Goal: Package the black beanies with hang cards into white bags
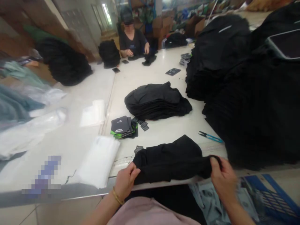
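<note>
A black fabric piece (173, 156), perhaps headwear, is stretched sideways at the table's front edge. My left hand (128, 178), with a bracelet on its wrist, is closed on its left end. My right hand (222, 176) pinches the opposite end between thumb and fingers. Just behind the fabric's left side lie small dark tags (138, 149). Farther back, a pile of dark printed cards (123, 126) with green edges sits beside a flat stack of black fabric pieces (157, 101). Blue-handled thread snips (211, 137) rest beyond my right hand.
Tall piles of black fabric (217, 59) fill the right side, with a phone (286, 45) on top. White plastic bags (99, 162) lie at left. Across the table, a person (133, 40) handles black fabric. A blue plastic crate (276, 197) stands below the edge at right.
</note>
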The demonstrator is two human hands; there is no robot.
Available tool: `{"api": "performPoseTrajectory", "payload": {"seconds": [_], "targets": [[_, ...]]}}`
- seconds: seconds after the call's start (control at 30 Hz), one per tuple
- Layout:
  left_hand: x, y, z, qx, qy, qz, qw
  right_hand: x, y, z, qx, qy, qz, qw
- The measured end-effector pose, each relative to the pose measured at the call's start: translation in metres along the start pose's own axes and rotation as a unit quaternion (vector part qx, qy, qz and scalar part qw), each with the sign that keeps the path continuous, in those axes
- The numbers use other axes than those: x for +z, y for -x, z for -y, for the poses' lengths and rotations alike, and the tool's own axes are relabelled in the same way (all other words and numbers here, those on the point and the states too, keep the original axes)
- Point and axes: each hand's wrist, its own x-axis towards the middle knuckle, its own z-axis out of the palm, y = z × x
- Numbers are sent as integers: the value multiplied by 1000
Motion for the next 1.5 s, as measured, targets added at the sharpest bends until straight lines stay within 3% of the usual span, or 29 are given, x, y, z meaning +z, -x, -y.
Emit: {"api": "performPoseTrajectory", "payload": {"seconds": [0.17,0.27,0.33,0.43,0.5,0.6,0.63,0.73,0.8,0.87,0.93,0.97,1.0,1.1,1.2,1.27,1.33,1.37,1.43,1.5], "targets": [[-2,-43,1,-30,44,-91,994,63,-54,9,-191,73,18,979],[1,-62,13,-57,-29,-66,996,97,-78,13,-236,108,58,964],[0,-66,21,-60,-76,-45,994,103,-79,15,-249,120,59,959],[-7,-68,19,-17,-68,-90,993,93,-47,23,-319,111,35,941],[-12,-75,2,41,-22,-98,994,85,-5,32,-415,67,85,904],[-8,-95,-38,151,72,14,986,85,62,47,-534,13,255,806],[-4,-102,-51,182,88,63,977,89,79,51,-534,10,277,799],[14,-122,-76,219,57,173,959,101,103,54,-461,-29,294,837],[22,-129,-79,212,27,208,954,103,99,49,-340,-118,305,882],[25,-132,-74,206,26,224,952,99,86,41,-106,-252,296,915],[25,-131,-66,200,40,224,953,94,70,32,132,-354,257,889],[25,-131,-63,196,48,220,954,93,62,28,207,-382,242,868],[27,-130,-60,190,54,216,956,91,55,25,247,-396,236,852],[37,-126,-59,163,30,198,966,88,45,19,272,-400,247,840],[52,-119,-66,137,-24,117,983,77,49,16,296,-388,240,839],[60,-114,-75,172,-39,48,983,67,54,14,250,-330,194,889],[64,-113,-85,254,-42,18,966,57,60,12,92,-224,144,960],[64,-115,-90,304,-44,28,951,55,61,11,-15,-165,136,977],[63,-122,-97,381,-49,90,919,54,62,8,-194,-82,172,962],[60,-135,-101,391,-54,164,904,56,57,5,-255,-58,233,937]]}}
